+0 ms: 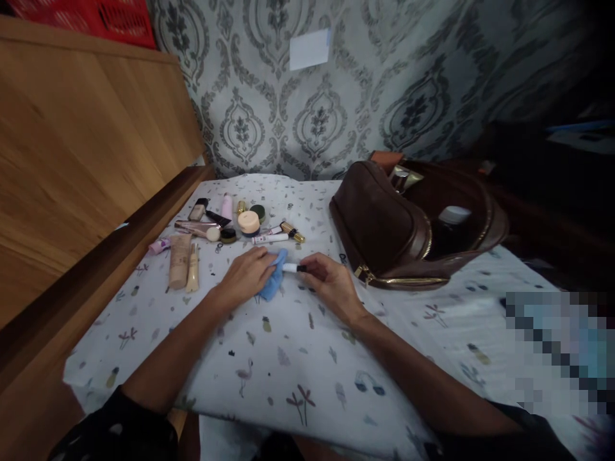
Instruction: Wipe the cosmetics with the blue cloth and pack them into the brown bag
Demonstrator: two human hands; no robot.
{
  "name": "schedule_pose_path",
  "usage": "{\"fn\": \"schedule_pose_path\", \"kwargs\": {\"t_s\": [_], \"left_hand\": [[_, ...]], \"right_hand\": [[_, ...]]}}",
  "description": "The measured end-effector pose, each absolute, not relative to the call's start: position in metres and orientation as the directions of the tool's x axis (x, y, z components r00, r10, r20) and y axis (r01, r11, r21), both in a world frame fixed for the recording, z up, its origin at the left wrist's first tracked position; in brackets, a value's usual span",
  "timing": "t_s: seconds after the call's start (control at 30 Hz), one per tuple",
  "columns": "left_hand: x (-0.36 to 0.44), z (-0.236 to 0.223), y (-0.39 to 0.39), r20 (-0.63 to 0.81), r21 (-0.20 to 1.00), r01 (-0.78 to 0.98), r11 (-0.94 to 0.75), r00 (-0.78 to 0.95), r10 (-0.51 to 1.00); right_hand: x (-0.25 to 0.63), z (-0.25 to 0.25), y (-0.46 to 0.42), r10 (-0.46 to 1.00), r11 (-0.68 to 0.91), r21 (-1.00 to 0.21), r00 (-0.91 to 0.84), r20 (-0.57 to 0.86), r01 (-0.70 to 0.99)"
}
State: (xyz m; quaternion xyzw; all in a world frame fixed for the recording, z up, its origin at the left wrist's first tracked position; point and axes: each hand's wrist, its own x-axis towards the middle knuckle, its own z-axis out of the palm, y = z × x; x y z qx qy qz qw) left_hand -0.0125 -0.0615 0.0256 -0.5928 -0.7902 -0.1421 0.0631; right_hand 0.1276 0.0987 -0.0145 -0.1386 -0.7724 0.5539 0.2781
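Note:
My left hand (247,274) is closed round a blue cloth (273,285), which wraps one end of a slim white tube (289,267). The tube's black tip points right, and my right hand (331,282) pinches it between thumb and fingers. Just beyond my hands lie another white tube (270,238) and a gold-and-black lipstick (293,232). A round jar with a peach lid (248,222) stands behind them. To the left of my left hand are a beige squeeze tube (180,261) and a slimmer cream tube (193,269).
An unzipped brown leather bag (384,218) with items inside rests at the right. More cosmetics, including a pink bottle (227,207), lie at the back left. A wooden cabinet (96,141) borders the left; a patterned wall (307,121) stands behind the cloth-covered table (298,358).

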Motion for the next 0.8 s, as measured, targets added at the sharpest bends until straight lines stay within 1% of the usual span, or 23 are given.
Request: {"fn": "schedule_pose_path", "kwargs": {"t_s": [0.13, 0.2, 0.3, 0.4, 0.47, 0.57, 0.63, 0.7, 0.77, 0.8], "left_hand": [[-0.025, 0.029, -0.069, 0.228, 0.162, 0.933, 0.321, -0.351, 0.908], [-0.026, 0.03, -0.07, 0.213, 0.158, 0.927, 0.34, -0.368, 0.905], [-0.027, 0.033, -0.071, 0.187, 0.124, 0.912, 0.392, -0.409, 0.893], [-0.03, 0.036, -0.074, 0.172, 0.068, 0.878, 0.475, -0.479, 0.861], [-0.034, 0.036, -0.077, 0.201, 0.049, 0.842, 0.537, -0.535, 0.82], [-0.039, 0.034, -0.078, 0.31, 0.051, 0.805, 0.591, -0.576, 0.757], [-0.037, 0.033, -0.076, 0.397, 0.066, 0.841, 0.538, -0.516, 0.759], [-0.033, 0.031, -0.073, 0.451, 0.095, 0.918, 0.386, -0.385, 0.805], [-0.027, 0.029, -0.069, 0.442, 0.126, 0.966, 0.224, -0.257, 0.86], [-0.024, 0.027, -0.068, 0.416, 0.139, 0.975, 0.174, -0.217, 0.883]], "right_hand": [[0.128, -0.016, 0.099, 0.518, 0.394, -0.913, -0.797, 0.311, -0.101], [0.127, -0.016, 0.1, 0.519, 0.383, -0.918, -0.799, 0.304, -0.101], [0.127, -0.013, 0.101, 0.528, 0.34, -0.935, -0.802, 0.278, -0.1], [0.128, -0.009, 0.102, 0.542, 0.338, -0.935, -0.789, 0.29, -0.111], [0.128, -0.007, 0.104, 0.564, 0.329, -0.935, -0.767, 0.305, -0.129], [0.128, -0.007, 0.106, 0.605, 0.257, -0.954, -0.744, 0.284, -0.155], [0.127, -0.007, 0.107, 0.62, 0.198, -0.966, -0.741, 0.257, -0.169], [0.127, -0.007, 0.107, 0.628, 0.154, -0.971, -0.741, 0.238, -0.182], [0.127, -0.006, 0.107, 0.632, 0.124, -0.974, -0.741, 0.226, -0.191], [0.127, -0.005, 0.107, 0.633, 0.112, -0.974, -0.742, 0.221, -0.195]]}}
